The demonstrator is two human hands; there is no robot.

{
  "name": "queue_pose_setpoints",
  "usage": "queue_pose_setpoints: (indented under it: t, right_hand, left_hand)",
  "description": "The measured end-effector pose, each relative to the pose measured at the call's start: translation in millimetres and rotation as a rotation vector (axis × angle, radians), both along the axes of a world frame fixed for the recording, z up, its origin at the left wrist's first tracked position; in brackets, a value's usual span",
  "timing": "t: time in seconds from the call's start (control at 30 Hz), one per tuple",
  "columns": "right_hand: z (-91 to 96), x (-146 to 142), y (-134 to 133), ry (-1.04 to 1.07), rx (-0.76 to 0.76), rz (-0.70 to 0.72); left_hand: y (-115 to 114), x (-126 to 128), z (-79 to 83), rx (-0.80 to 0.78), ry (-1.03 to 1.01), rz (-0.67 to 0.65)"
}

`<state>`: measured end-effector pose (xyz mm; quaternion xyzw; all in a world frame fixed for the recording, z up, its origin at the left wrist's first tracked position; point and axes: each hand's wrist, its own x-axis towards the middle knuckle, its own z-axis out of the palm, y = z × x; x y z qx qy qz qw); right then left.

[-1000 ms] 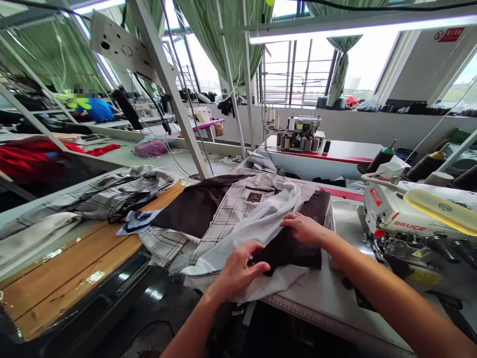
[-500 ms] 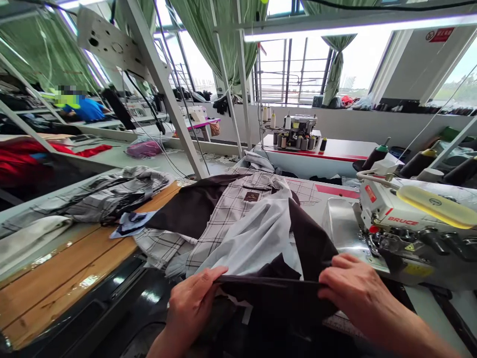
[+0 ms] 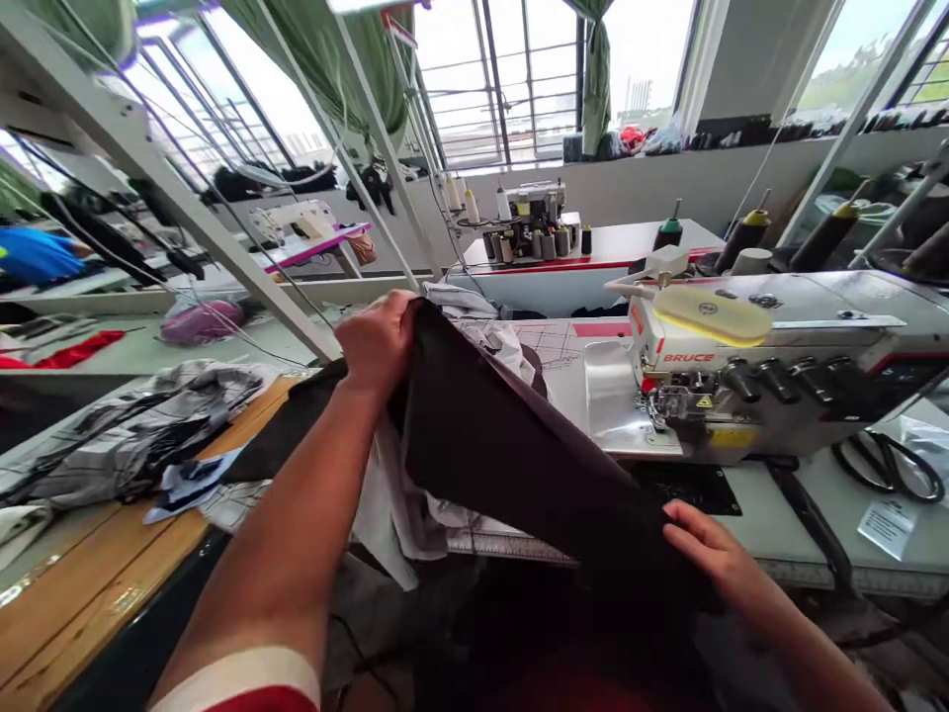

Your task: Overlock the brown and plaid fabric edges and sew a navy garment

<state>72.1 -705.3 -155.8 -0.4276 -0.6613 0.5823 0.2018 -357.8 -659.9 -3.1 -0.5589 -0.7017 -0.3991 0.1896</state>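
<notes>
A dark brown piece of cloth [image 3: 496,435] is stretched on a slant between my two hands. My left hand [image 3: 380,338], raised and farther out, is closed on its upper left corner. Lower down, my right hand [image 3: 701,542] pinches the cloth's right edge in front of the sewing machine; part of its grip is hidden. Pale cloth [image 3: 392,504] hangs below my left hand. The checked light garment [image 3: 508,346] shows only in part behind the dark cloth. A sewing machine [image 3: 712,386] marked BRUCE stands to the right, its metal plate [image 3: 612,400] bare.
Checked garments [image 3: 163,425] lie in a heap at the left beside a brown wooden board [image 3: 111,583]. Scissors [image 3: 890,465] and a white tag [image 3: 888,526] rest at the right. Thread cones [image 3: 745,237] stand behind the machine. A slanting metal post [image 3: 215,237] rises at the left.
My left hand has moved up and away with the cloth's corner, turning the dark piece over the pale side. My view has swung to the right. My right hand stays low with the cloth.
</notes>
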Motion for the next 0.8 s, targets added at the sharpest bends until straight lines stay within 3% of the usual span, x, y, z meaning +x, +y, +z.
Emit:
queue_pose_setpoints:
  t: [0.1, 0.2, 0.27, 0.33, 0.43, 0.57, 0.7, 0.8]
  right_hand:
    - [-18.0, -10.0, 15.5, -0.104, 0.412, -0.221]
    - [-32.3, -17.2, 20.8, -0.161, 0.864, -0.281]
    - [-38.8, -23.6, 17.1, -0.155, 0.963, -0.148]
    - [-43.1, -31.8, 10.4, -0.213, 0.995, -0.013]
    - [-46.8, -42.3, -0.3, -0.383, 1.073, 0.032]
    - [-46.6, -48.4, -15.0, -0.364, 1.187, -0.046]
    - [-44.5, -62.7, -30.2, -0.308, 1.193, -0.055]
    - [-47.8, -73.0, -32.8, -0.420, 1.078, -0.096]
  left_hand:
    - [44.4, 32.0, -10.9, -0.113, 0.026, -0.116]
    - [38.0, 84.9, -61.2, -0.260, 0.061, -0.273]
    - [16.4, 119.6, -104.8, -0.445, 0.074, -0.492]
    - [-5.2, 142.5, -143.5, -0.569, 0.047, -0.619]
    - [-21.7, 148.3, -180.2, -0.564, -0.153, -0.623]
    - [-22.6, 136.4, -192.9, -0.484, -0.339, -0.657]
    - [-26.8, 138.2, -188.0, -0.472, -0.190, -0.769]
    - [-30.4, 143.0, -185.1, -0.505, -0.073, -0.732]
